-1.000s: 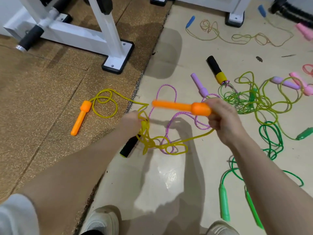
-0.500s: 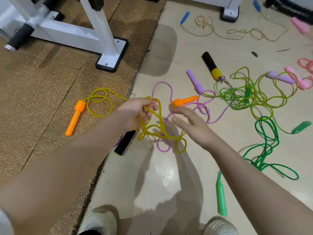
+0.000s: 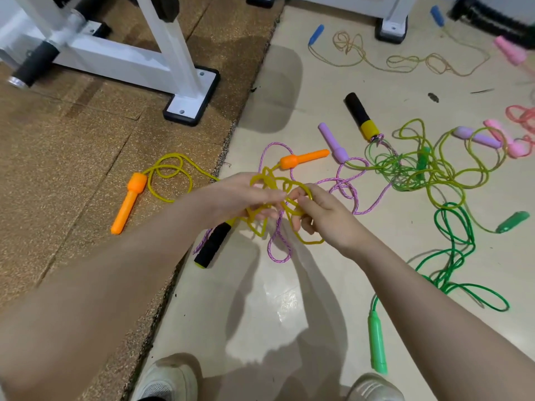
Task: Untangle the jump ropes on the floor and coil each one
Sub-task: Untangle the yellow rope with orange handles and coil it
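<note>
Two hands (image 3: 289, 204) gripping yellow rope (image 3: 170, 180), two orange handles (image 3: 304, 159)

No readable text, label or number anywhere.

Home gym, white exercise frame (image 3: 121, 57), cork mat (image 3: 72, 157)

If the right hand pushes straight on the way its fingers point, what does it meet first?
Its fingers aim left, into the yellow rope tangle that the right hand already pinches. Just past that is the left hand, almost fingertip to fingertip. Depth is hard to judge here.
</note>
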Demonstrator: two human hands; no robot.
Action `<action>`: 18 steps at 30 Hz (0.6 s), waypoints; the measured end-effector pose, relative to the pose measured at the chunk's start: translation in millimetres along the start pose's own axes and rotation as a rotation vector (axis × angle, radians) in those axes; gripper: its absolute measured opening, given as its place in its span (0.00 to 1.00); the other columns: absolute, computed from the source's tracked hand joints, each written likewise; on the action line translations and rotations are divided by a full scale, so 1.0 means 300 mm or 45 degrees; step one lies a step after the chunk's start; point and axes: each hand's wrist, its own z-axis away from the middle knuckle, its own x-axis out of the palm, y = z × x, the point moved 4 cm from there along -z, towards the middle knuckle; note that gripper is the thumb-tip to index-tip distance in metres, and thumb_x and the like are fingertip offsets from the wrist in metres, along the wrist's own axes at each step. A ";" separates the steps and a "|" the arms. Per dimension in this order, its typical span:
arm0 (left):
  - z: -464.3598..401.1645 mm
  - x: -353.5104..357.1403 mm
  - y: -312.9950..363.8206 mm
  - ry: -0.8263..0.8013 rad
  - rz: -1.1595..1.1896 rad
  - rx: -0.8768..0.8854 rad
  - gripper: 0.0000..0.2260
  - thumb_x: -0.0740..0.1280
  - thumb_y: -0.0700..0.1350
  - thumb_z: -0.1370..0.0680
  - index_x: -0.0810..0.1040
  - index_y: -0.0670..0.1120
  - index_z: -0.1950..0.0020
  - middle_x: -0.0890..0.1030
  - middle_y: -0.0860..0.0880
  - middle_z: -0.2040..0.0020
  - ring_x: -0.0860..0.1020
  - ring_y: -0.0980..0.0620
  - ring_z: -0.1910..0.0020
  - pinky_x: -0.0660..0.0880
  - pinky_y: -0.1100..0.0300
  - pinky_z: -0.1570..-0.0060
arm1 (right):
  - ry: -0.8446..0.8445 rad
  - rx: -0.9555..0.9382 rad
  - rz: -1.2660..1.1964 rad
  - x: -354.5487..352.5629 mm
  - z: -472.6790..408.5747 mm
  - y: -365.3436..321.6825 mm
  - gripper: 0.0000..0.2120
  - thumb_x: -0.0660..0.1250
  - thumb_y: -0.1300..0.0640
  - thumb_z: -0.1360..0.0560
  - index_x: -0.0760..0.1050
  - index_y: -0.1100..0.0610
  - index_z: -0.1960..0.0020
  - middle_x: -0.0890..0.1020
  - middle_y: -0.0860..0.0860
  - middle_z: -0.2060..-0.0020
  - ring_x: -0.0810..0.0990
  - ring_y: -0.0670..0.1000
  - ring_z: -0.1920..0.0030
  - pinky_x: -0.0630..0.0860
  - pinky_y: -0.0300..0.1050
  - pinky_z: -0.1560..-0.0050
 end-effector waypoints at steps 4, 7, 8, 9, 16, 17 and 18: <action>-0.011 -0.045 0.001 0.280 -0.647 0.041 0.13 0.68 0.50 0.25 0.78 0.42 0.63 0.72 0.51 0.73 0.68 0.57 0.77 0.64 0.68 0.76 | 0.298 0.126 0.076 -0.070 -0.010 0.056 0.08 0.56 0.64 0.23 0.70 0.54 0.57 0.76 0.52 0.68 0.70 0.47 0.71 0.68 0.38 0.68; -0.009 -0.047 0.012 0.303 -0.598 0.085 0.14 0.61 0.49 0.20 0.78 0.47 0.64 0.74 0.52 0.72 0.70 0.60 0.77 0.67 0.68 0.74 | 0.514 0.151 0.335 -0.116 -0.027 0.080 0.06 0.57 0.60 0.21 0.70 0.57 0.56 0.75 0.50 0.63 0.71 0.49 0.64 0.67 0.44 0.63; -0.008 -0.042 0.016 0.321 -0.604 0.128 0.14 0.60 0.49 0.20 0.77 0.49 0.63 0.76 0.51 0.70 0.72 0.58 0.74 0.69 0.64 0.70 | 0.584 0.153 0.382 -0.127 -0.033 0.082 0.07 0.56 0.59 0.21 0.70 0.57 0.57 0.75 0.52 0.61 0.71 0.51 0.61 0.68 0.46 0.61; -0.012 -0.041 0.016 0.365 -0.640 0.178 0.15 0.60 0.50 0.19 0.78 0.51 0.64 0.78 0.47 0.68 0.73 0.55 0.70 0.70 0.60 0.65 | 0.661 0.154 0.406 -0.137 -0.040 0.080 0.08 0.56 0.59 0.22 0.68 0.55 0.59 0.74 0.54 0.59 0.70 0.53 0.59 0.69 0.48 0.59; -0.011 -0.018 0.030 0.564 -0.230 0.380 0.12 0.60 0.41 0.20 0.73 0.45 0.64 0.73 0.47 0.72 0.74 0.57 0.79 0.72 0.62 0.72 | 0.806 0.248 -1.024 -0.112 -0.060 0.042 0.15 0.46 0.73 0.24 0.62 0.56 0.60 0.70 0.52 0.63 0.76 0.49 0.69 0.79 0.41 0.66; -0.010 -0.032 0.030 0.620 -0.225 0.378 0.11 0.62 0.41 0.20 0.72 0.45 0.63 0.73 0.45 0.72 0.74 0.56 0.80 0.72 0.64 0.75 | 0.707 0.234 -1.181 -0.104 -0.058 0.042 0.15 0.45 0.74 0.26 0.62 0.57 0.60 0.69 0.52 0.65 0.75 0.49 0.71 0.79 0.41 0.68; -0.004 -0.049 0.029 0.655 -0.228 0.367 0.09 0.64 0.41 0.21 0.71 0.45 0.62 0.73 0.44 0.72 0.74 0.56 0.81 0.71 0.66 0.78 | 0.592 0.208 -1.304 -0.100 -0.050 0.042 0.15 0.47 0.75 0.28 0.62 0.57 0.61 0.69 0.53 0.67 0.74 0.49 0.74 0.77 0.40 0.69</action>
